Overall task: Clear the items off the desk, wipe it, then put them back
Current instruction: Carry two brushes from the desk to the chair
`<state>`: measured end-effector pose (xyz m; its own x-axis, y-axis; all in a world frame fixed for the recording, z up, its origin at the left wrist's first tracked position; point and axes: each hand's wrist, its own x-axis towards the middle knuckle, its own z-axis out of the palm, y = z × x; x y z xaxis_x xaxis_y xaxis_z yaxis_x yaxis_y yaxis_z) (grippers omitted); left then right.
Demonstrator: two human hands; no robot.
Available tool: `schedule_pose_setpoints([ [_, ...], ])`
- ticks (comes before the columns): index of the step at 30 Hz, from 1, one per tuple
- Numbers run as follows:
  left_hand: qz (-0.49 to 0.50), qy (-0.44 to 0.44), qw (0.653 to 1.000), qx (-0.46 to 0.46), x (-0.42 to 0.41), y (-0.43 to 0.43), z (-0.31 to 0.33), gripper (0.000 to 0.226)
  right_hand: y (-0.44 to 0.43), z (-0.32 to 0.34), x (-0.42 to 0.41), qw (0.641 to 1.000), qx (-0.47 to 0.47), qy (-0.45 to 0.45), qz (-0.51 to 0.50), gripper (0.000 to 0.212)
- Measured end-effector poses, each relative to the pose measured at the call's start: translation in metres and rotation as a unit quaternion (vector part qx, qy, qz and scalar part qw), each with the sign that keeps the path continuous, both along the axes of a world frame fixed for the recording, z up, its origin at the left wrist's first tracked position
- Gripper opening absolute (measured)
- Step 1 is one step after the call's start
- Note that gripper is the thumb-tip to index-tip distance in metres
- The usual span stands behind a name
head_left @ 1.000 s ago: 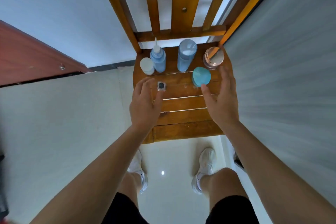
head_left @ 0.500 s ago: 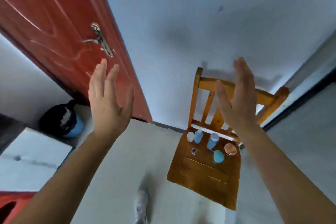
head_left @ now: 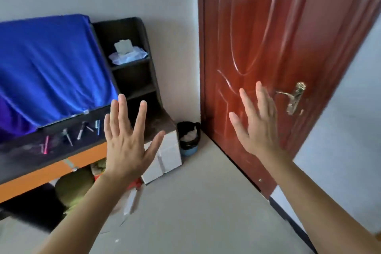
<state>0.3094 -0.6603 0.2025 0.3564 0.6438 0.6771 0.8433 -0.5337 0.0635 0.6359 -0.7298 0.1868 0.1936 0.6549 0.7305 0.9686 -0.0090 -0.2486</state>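
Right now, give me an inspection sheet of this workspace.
Surface: desk, dark top with an orange front edge.
Job's things: pens lie scattered on the desk top; wipes pack sits on the top shelf of the shelf unit.
Clutter: blue cloth draped behind the pens; green bundle under the desk.
Hands: left hand and right hand both raised, fingers spread, holding nothing.
Cables: nothing seen.
Surroundings: white box on the floor beside the desk; bin with a black liner between the box and the red door.
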Motion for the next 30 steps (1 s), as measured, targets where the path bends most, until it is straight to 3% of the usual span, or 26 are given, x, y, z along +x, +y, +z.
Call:
schedule_pose_setpoints([
  [8, 0.186, -0.012, 0.98, -0.069, -0.171, 0.08, -0.018, 0.081, 0.174, -0.01, -0.176, 0.983, -0.068, -0.018, 0.171, 0.077],
  [13, 0.243, -0.06, 0.958, -0.138, -0.202, 0.136, -0.062, 0.08, 0.255, -0.045, -0.223, 0.965, -0.135, -0.028, 0.222, 0.081],
  [18, 0.282, -0.054, 0.937, -0.201, -0.223, 0.224, -0.107, 0.082, 0.363, -0.089, -0.254, 0.946, -0.206, -0.021, 0.25, 0.08],
  [23, 0.343, -0.042, 0.881, -0.322, -0.242, 0.311, -0.134, 0.081, 0.467, -0.125, -0.286, 0.911, -0.311, -0.029, 0.269, 0.083],
  [30, 0.378, -0.05, 0.854, -0.353, -0.294, 0.381, -0.145, 0.078, 0.573, -0.146, -0.354, 0.872, -0.392, -0.043, 0.292, 0.083],
])
